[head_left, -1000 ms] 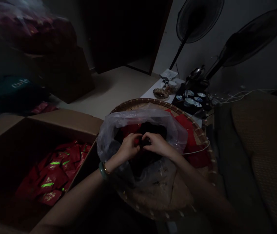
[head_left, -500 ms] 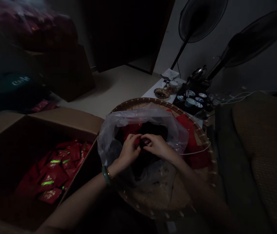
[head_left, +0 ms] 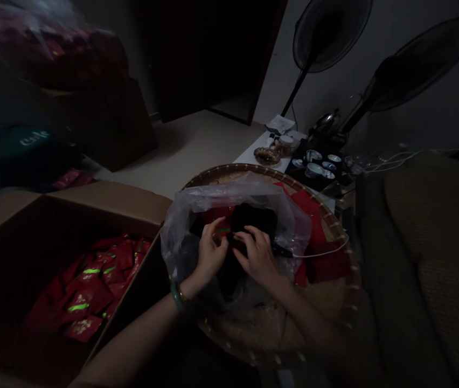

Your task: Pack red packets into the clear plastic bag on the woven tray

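My left hand is over the mouth of a clear plastic bag, thumb and fingers apart in a curve. Just beyond its fingertips lies a red packet with a small green mark. My right hand has its fingers bent over a slim black stick-like tool, whose exact kind I cannot make out. A white cord runs from the tool's right end. Dark contents fill the bag, too dim to name. The bag rests in a round woven bamboo tray.
Left of the tray stands an open cardboard box with several red packets inside. Red sheets lie on the tray's right side. Behind it is a low table with small cups; two fans stand by the wall.
My fingertips, close together before, have parted. My left hand has opened, and my right hand has turned over the black tool, which now shows with its cord. The packet's green mark has come into view.
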A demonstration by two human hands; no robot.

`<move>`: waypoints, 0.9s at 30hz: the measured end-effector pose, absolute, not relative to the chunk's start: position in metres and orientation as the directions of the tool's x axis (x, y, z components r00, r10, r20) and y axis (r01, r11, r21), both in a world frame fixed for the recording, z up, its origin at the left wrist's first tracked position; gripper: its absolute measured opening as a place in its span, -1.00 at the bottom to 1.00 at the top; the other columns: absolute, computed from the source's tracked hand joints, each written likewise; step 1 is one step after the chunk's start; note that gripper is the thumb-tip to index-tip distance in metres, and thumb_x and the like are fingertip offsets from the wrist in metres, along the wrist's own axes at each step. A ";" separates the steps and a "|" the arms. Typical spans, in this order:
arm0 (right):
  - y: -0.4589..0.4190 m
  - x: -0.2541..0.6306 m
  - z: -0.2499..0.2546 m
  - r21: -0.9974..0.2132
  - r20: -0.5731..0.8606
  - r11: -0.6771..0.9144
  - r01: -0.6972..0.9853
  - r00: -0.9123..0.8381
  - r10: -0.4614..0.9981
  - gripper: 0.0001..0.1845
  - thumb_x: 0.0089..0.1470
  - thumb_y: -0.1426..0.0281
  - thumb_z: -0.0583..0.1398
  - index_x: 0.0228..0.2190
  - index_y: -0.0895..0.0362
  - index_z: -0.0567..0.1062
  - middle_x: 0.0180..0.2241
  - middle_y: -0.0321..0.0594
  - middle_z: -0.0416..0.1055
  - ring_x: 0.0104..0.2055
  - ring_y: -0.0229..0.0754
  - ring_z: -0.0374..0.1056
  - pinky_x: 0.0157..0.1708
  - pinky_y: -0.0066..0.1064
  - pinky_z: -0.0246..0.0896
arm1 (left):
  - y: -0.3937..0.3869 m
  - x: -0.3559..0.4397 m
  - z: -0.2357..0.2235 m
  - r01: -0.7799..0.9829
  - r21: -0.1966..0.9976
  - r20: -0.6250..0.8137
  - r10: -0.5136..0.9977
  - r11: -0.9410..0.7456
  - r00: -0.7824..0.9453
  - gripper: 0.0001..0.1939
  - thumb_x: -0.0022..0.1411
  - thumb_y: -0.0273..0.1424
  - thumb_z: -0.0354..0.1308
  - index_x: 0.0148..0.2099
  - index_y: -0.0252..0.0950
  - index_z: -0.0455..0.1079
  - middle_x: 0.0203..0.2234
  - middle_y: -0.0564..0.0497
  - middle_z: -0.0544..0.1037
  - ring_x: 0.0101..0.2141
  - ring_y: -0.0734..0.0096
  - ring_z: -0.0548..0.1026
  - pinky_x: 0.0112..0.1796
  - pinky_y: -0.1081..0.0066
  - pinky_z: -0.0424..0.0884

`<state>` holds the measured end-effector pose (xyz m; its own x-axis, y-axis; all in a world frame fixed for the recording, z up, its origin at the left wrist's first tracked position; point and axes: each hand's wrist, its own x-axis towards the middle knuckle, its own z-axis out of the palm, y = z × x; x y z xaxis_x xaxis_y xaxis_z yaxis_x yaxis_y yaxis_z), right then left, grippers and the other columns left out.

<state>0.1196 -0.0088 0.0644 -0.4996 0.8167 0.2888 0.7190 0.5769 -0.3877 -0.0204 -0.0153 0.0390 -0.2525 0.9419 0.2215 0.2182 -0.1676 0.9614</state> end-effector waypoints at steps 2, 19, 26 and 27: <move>-0.009 0.120 0.064 -0.382 0.252 0.597 0.705 -0.542 0.802 -0.77 0.02 0.43 0.14 -0.21 0.09 0.42 -0.20 -0.10 0.42 0.06 0.05 0.08 -0.02 -0.07 -0.03 | -0.017 -0.018 0.041 0.233 0.957 0.231 0.937 -0.171 -0.261 -0.53 0.06 -0.59 -0.02 0.04 -0.21 0.24 -0.14 -0.03 0.35 -0.18 0.42 0.38 -0.21 0.44 0.36; 0.006 0.137 0.053 -0.535 0.087 0.542 0.648 -0.595 0.799 -0.74 0.12 0.36 0.10 -0.56 0.14 0.42 -0.42 -0.24 0.34 -0.25 -0.19 0.16 -0.23 -0.35 0.06 | -0.026 -0.047 0.026 0.379 0.916 0.039 0.970 -0.131 0.241 -0.26 -0.15 -0.34 0.32 0.12 -0.30 0.21 -0.14 -0.10 0.46 -0.15 0.22 0.39 -0.13 0.33 0.29; 0.006 0.134 0.057 -0.636 0.076 0.481 0.604 -0.570 0.818 -0.66 0.13 0.34 0.09 -0.65 0.14 0.34 -0.55 -0.31 0.26 -0.35 -0.24 0.16 -0.30 -0.40 0.06 | -0.026 -0.045 0.014 0.324 0.944 -0.161 0.941 0.058 0.298 -0.70 -0.09 -0.34 0.24 -0.27 -0.42 0.47 -0.53 0.10 0.46 -0.48 0.44 0.36 -0.41 0.52 0.25; 0.006 0.133 0.056 -0.628 0.065 0.473 0.617 -0.564 0.823 -0.65 0.13 0.32 0.09 -0.65 0.14 0.35 -0.55 -0.31 0.25 -0.35 -0.24 0.16 -0.31 -0.40 0.06 | -0.026 -0.044 0.015 0.289 0.954 -0.165 0.936 0.073 0.309 -0.70 -0.09 -0.35 0.24 -0.28 -0.43 0.47 -0.53 0.09 0.46 -0.49 0.45 0.35 -0.42 0.52 0.25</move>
